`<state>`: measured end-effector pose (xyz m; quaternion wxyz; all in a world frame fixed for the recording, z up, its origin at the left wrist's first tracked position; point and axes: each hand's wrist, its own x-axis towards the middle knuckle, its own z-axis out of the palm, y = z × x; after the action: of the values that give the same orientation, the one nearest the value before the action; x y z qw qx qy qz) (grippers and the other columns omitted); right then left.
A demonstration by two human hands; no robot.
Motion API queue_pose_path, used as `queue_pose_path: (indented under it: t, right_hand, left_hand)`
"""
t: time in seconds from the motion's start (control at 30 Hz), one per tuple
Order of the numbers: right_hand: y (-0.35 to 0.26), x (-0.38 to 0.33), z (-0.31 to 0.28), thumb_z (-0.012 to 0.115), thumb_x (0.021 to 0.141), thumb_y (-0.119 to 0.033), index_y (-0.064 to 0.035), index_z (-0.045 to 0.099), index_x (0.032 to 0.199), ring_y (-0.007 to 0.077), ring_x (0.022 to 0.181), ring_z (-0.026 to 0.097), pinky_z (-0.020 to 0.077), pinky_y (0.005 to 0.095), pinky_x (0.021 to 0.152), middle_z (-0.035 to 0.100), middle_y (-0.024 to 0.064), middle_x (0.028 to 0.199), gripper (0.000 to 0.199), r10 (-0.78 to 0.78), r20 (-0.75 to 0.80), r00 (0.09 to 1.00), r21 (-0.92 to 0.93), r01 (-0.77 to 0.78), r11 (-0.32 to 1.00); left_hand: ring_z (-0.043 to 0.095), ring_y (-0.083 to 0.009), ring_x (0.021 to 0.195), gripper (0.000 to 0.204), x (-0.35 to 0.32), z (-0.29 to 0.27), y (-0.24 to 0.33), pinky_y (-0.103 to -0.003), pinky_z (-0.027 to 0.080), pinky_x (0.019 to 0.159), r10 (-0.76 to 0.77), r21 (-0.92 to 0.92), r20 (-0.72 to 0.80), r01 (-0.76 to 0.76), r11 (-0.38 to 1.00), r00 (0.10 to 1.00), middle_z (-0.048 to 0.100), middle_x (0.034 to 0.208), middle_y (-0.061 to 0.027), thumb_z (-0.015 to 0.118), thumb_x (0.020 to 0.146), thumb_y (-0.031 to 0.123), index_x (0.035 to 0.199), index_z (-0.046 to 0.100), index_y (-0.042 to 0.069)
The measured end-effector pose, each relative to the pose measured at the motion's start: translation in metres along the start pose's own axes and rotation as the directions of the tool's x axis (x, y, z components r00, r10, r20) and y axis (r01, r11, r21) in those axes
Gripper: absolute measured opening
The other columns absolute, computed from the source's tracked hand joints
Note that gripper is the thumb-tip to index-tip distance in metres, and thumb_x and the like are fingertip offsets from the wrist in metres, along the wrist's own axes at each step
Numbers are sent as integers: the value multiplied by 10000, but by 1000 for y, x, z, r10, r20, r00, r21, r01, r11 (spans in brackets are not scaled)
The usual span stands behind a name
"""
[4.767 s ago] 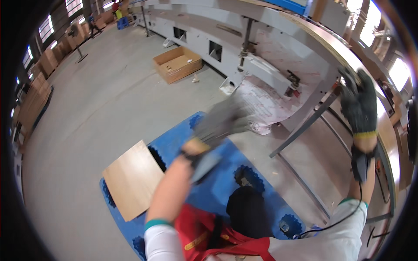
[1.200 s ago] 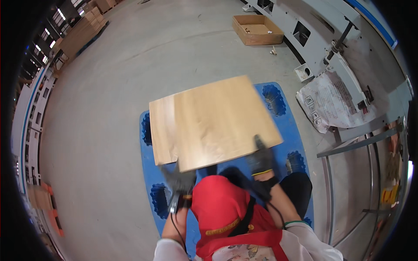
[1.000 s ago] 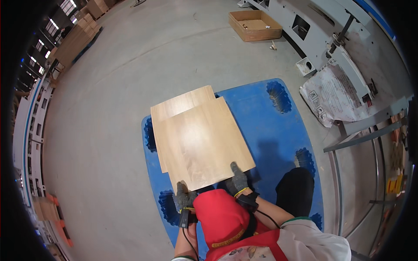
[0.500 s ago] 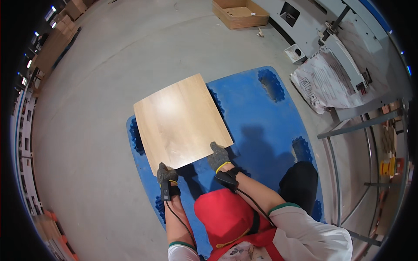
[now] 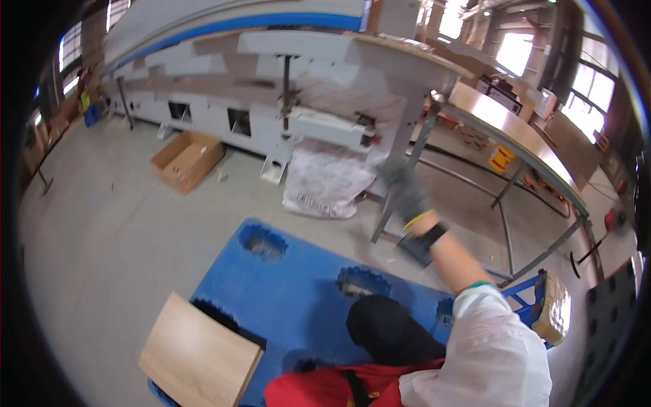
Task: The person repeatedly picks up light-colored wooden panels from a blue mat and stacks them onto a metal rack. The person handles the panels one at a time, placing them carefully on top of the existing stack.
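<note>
My right hand (image 5: 405, 191), in a grey glove with a yellow cuff, reaches forward, away from the board. In the picture it overlaps the right side of a white printed bag (image 5: 324, 182) and a leg of the metal-framed table. Motion smears its fingers, and I cannot make out anything in them. Lower left, a light wood-grain board (image 5: 200, 353) lies on a blue plastic pallet (image 5: 298, 278). My left hand is out of view.
Behind the bag stands a long grey machine (image 5: 230, 91) with a blue edge. An open cardboard box (image 5: 188, 163) sits on the floor beside it. On the right are the metal-framed table (image 5: 505, 119), a yellow bucket (image 5: 500, 158) and a blue stand (image 5: 523, 302) with a wrapped block.
The view has swung right and up toward the machine. My right hand has let go of the board and stretched out forward. My left hand, earlier on the board's edge, has left the view.
</note>
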<state>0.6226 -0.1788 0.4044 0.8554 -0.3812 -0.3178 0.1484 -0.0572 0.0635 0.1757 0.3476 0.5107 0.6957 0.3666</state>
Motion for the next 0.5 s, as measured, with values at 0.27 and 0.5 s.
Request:
queue_pose_path:
  t: [0.27,0.5]
  right_hand:
    - [-236,162,-34,395,965,-426,116,236,1369,487,1237,432,423,505,1045,335,373,1374,695,45,-71,996,131,-35,991]
    - [-261,189,-38,506,928,-216,60,446,1170,379,847,670,595,443,787,636,251,977,372,201,-9,980,-44,-201,979]
  left_hand:
    - [516,-336,1182,695,-36,46,177,-416,465,961,251,-350,39,-222,910,967,473,1336,-238,602,887,372,1396,343,-23]
    - [553,-282,1135,270,-205,240,424,-381,494,944,839,-775,435,-339,534,327,538,1207,-162,497,952,150,1169,563,3]
